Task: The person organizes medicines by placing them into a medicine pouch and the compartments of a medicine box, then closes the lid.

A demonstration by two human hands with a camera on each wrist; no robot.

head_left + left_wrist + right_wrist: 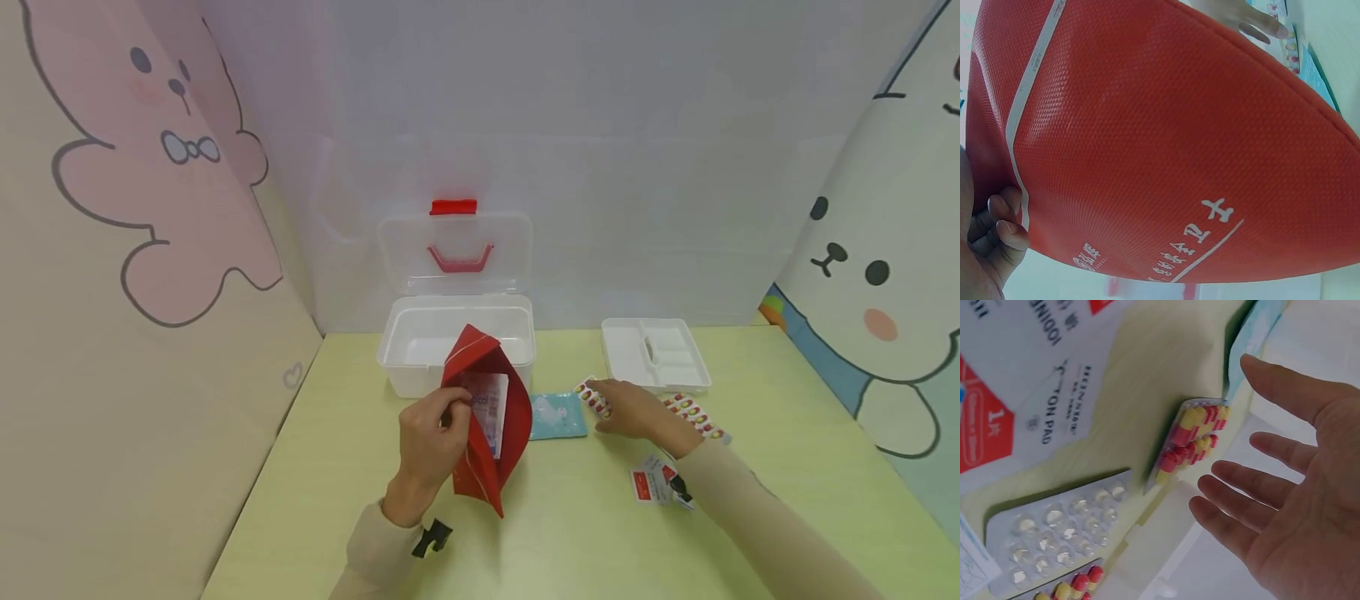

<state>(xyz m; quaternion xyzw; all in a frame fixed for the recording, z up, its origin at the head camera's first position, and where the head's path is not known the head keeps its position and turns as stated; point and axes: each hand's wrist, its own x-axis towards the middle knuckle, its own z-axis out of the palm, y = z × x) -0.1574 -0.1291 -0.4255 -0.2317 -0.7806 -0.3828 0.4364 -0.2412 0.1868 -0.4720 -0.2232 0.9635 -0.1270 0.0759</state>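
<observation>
My left hand (431, 437) pinches the edge of a red fabric pouch (517, 412), which stands with its mouth wide apart. Inside it a white printed packet (492, 408) shows. In the left wrist view the pouch (1147, 137) fills most of the picture, white lettering on its side. My right hand (633, 410) is over a small blister pack of red and yellow capsules (594, 401). The right wrist view shows that hand (1285, 487) with fingers spread and nothing held, beside the blister pack. A teal packet (557, 417) lies between pouch and right hand.
Behind the pouch stands a clear plastic box (408, 371), lid raised. A white compartment tray (622, 354) sits back right. Another capsule blister pack (697, 417) and cotton pad sachets (651, 483) lie near the right forearm. A clear-pill blister pack (1063, 528) appears in the right wrist view.
</observation>
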